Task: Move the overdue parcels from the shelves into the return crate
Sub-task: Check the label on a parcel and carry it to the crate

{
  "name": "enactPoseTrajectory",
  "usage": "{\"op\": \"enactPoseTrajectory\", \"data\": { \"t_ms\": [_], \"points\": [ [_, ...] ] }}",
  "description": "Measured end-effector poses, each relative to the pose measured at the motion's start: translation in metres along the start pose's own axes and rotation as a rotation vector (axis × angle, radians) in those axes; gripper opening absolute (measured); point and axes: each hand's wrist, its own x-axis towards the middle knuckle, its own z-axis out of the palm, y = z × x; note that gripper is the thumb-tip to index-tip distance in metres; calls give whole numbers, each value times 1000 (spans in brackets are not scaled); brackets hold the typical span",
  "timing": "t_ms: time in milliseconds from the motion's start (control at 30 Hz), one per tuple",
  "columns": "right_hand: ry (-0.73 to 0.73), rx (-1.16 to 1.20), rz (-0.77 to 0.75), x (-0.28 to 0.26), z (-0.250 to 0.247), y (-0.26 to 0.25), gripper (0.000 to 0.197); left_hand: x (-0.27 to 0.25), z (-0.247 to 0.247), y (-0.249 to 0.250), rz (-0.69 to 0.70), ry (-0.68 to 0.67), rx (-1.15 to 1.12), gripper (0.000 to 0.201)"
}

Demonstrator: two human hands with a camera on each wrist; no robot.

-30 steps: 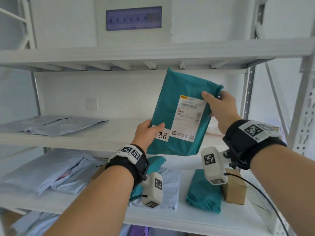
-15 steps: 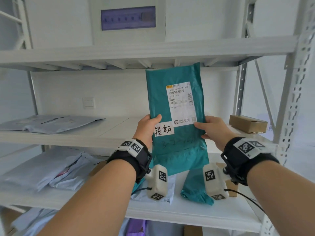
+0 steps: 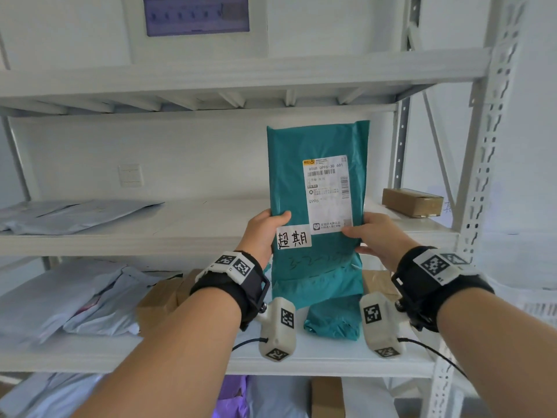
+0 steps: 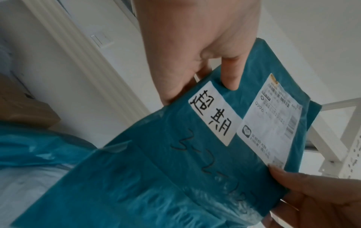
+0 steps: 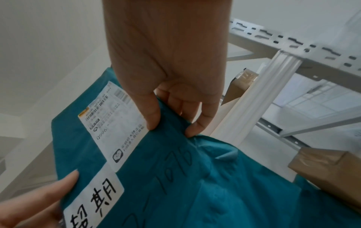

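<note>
Hands first: the left hand (image 3: 262, 233) grasps the left edge of a teal parcel (image 3: 316, 206), thumb laid across the front just above a white sticker (image 3: 294, 239) with two handwritten characters, fingers behind. The right hand (image 3: 375, 236) pinches the parcel's right edge, thumb on the corner of the printed shipping label (image 3: 328, 194), fingers curled behind the plastic. The parcel is held upright in the air in front of the middle shelf (image 3: 180, 236) of a white metal rack, off every shelf, label side toward the person. Pen-written numbers run across the wrapping below the sticker. Grey mailer bags (image 3: 75, 214) lie on the left of the middle shelf, and a small cardboard box (image 3: 412, 202) sits at its right end. On the shelf below are another teal bag (image 3: 331, 321), more grey bags (image 3: 75, 300) and brown boxes (image 3: 159, 303).
</note>
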Motion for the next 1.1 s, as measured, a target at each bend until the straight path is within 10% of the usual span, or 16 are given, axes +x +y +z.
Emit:
{"op": "enactPoseTrajectory", "data": {
  "t_ms": [600,1100],
  "points": [
    [338,-45,137,-89,-166,64,27,-43,176,-82,-240,-348,121,8],
    [728,-141,206,-94,-330,134,8,-26,370,-180,-254,-707,219,28]
  ]
}}
